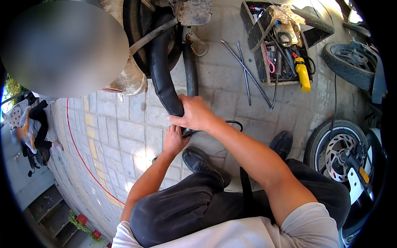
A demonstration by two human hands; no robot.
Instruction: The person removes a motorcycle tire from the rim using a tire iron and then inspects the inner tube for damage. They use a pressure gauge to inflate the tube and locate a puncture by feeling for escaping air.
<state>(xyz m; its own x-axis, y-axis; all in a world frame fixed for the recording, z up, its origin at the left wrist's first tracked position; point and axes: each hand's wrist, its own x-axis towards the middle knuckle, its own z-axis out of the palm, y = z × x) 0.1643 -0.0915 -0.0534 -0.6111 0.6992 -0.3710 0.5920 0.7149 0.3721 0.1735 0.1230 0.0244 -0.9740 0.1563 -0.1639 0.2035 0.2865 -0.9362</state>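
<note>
A black inner tube (162, 70), plump and shiny, hangs out from the wheel at the top of the head view and curves down toward me. My right hand (193, 112) is closed around its near end. Just below, my left hand (175, 139) has its fingers bent up close under the tube. Between its fingers and thumb is a small dark piece (188, 132), partly covered; its kind is unclear. A thin black hose (236, 123) loops out from behind my right forearm, and where it ends is hidden.
At upper right stands a worn toolbox (259, 62) full of tools, with a yellow-handled tool (302, 74) on its edge. Long metal bars (247, 74) lie beside it. Wheels (336, 151) are on the right. A red hose (82, 159) crosses the paving; a person (36, 126) sits far left.
</note>
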